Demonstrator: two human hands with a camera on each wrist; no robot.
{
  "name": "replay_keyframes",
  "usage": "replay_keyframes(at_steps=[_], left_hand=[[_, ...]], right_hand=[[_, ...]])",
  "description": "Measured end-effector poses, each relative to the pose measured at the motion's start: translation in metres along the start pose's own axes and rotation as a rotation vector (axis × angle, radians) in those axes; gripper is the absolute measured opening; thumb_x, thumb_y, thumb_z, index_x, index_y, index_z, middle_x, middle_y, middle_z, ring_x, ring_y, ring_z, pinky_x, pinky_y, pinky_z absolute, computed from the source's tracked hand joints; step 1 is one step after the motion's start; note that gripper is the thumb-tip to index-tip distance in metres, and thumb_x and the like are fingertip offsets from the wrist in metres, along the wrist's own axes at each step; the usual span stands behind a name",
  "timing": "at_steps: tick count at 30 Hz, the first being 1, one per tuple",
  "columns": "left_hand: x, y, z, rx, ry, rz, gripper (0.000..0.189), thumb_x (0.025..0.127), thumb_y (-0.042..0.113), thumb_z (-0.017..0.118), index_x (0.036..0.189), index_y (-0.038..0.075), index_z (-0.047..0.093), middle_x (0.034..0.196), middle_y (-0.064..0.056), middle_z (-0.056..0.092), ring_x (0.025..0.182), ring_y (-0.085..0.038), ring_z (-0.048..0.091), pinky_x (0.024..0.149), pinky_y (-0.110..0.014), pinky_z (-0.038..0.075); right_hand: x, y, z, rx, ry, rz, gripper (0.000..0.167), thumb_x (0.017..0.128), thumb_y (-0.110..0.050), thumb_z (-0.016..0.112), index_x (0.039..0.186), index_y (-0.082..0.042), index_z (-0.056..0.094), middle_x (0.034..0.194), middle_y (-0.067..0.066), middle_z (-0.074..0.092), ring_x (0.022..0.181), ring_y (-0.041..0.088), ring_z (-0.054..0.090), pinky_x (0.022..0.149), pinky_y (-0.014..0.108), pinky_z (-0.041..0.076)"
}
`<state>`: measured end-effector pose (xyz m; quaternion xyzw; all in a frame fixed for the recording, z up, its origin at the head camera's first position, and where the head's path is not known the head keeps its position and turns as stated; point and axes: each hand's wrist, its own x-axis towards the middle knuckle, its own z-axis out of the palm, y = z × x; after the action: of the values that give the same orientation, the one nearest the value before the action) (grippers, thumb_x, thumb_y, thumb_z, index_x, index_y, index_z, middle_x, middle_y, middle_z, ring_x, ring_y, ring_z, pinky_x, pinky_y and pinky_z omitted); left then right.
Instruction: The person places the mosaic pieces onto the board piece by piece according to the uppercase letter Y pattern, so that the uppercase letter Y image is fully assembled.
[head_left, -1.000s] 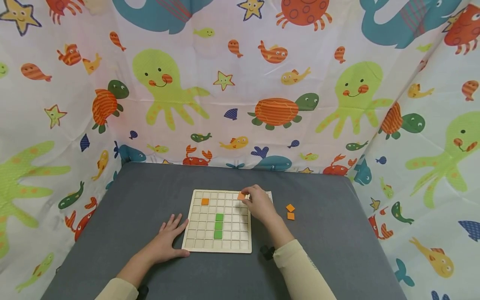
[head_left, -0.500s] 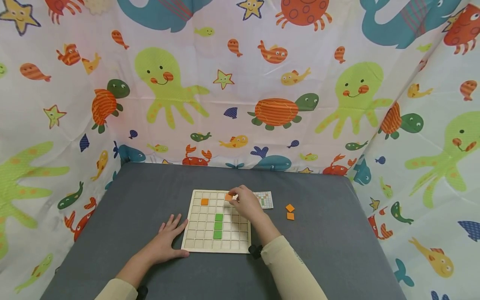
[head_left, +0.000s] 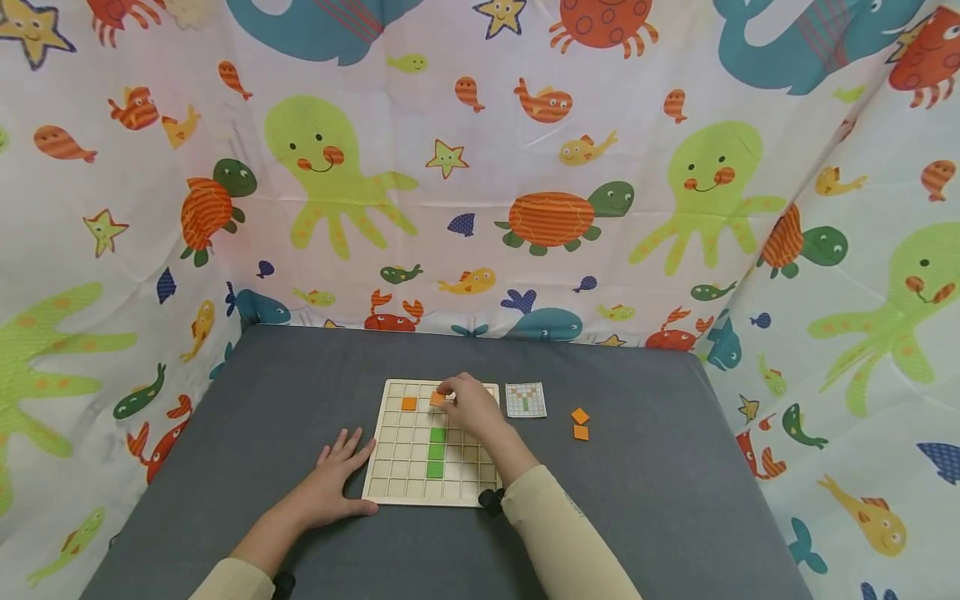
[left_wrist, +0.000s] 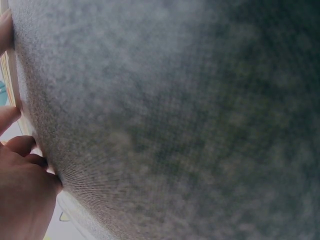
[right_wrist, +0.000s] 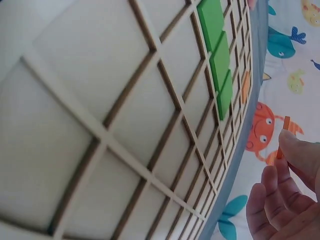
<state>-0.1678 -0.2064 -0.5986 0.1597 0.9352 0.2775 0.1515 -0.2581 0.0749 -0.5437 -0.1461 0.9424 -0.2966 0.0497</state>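
Note:
A square wooden grid board (head_left: 397, 487) lies on the grey table. My right hand (head_left: 476, 410) pinches an orange square tile (head_left: 437, 399) between thumb and fingers, over the board's far rows. In the right wrist view the same tile (right_wrist: 284, 135) is held edge-on above the grid, the other fingers curled below. One orange tile (head_left: 408, 404) lies in a cell near the upper left, and a column of green tiles (head_left: 437, 452) fills cells in the middle. With fingers spread, my left hand (head_left: 330, 487) rests at the board's left edge, thumb at its near corner.
A small printed pattern card (head_left: 527, 401) lies right of the board. Beyond it are two loose orange tiles (head_left: 581, 423) on the grey tabletop (head_left: 660, 483). A curtain (head_left: 480, 275) with sea animals hangs behind the table and along both sides.
My right hand has carried the orange tile leftward across the board's far rows, uncovering the pattern card. My left hand has stayed at the board's left edge.

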Motion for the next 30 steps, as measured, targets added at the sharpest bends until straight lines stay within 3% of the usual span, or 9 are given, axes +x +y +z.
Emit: replay_keyframes(at_steps=[11, 17, 22, 30], left_hand=[[0.000, -0.002, 0.001, 0.012, -0.002, -0.005, 0.117, 0.068, 0.062, 0.085, 0.160, 0.013, 0.031, 0.168, -0.021, 0.014, 0.155, -0.045, 0.001, 0.121, -0.067, 0.006], [0.001, -0.002, 0.001, 0.005, -0.005, -0.006, 0.117, 0.069, 0.062, 0.084, 0.160, 0.013, 0.031, 0.168, -0.021, 0.014, 0.155, -0.045, 0.001, 0.121, -0.067, 0.005], [0.001, 0.000, -0.002, -0.001, -0.005, -0.002, 0.115, 0.070, 0.059, 0.085, 0.160, 0.012, 0.031, 0.168, -0.021, 0.014, 0.155, -0.046, 0.001, 0.121, -0.067, 0.005], [0.001, -0.001, 0.000, 0.004, -0.007, 0.001, 0.115, 0.070, 0.060, 0.085, 0.160, 0.012, 0.031, 0.168, -0.021, 0.014, 0.155, -0.046, 0.001, 0.121, -0.068, 0.006]], right_hand=[[0.008, -0.004, 0.018, 0.011, -0.083, 0.003, 0.023, 0.094, -0.014, 0.070, 0.117, -0.014, 0.073, 0.113, 0.003, 0.064, 0.102, 0.019, 0.064, 0.082, 0.034, 0.055], [0.007, -0.009, 0.023, 0.016, -0.087, 0.018, 0.023, 0.091, -0.016, 0.075, 0.113, -0.016, 0.075, 0.109, 0.001, 0.065, 0.093, 0.015, 0.064, 0.076, 0.032, 0.054], [0.008, -0.009, 0.030, -0.002, -0.099, 0.032, 0.023, 0.092, -0.020, 0.075, 0.115, -0.016, 0.074, 0.107, -0.001, 0.065, 0.095, 0.015, 0.064, 0.082, 0.034, 0.054], [0.009, -0.005, 0.036, -0.041, -0.122, 0.039, 0.021, 0.091, -0.011, 0.072, 0.112, -0.015, 0.075, 0.104, 0.000, 0.064, 0.090, 0.014, 0.061, 0.080, 0.032, 0.054]])
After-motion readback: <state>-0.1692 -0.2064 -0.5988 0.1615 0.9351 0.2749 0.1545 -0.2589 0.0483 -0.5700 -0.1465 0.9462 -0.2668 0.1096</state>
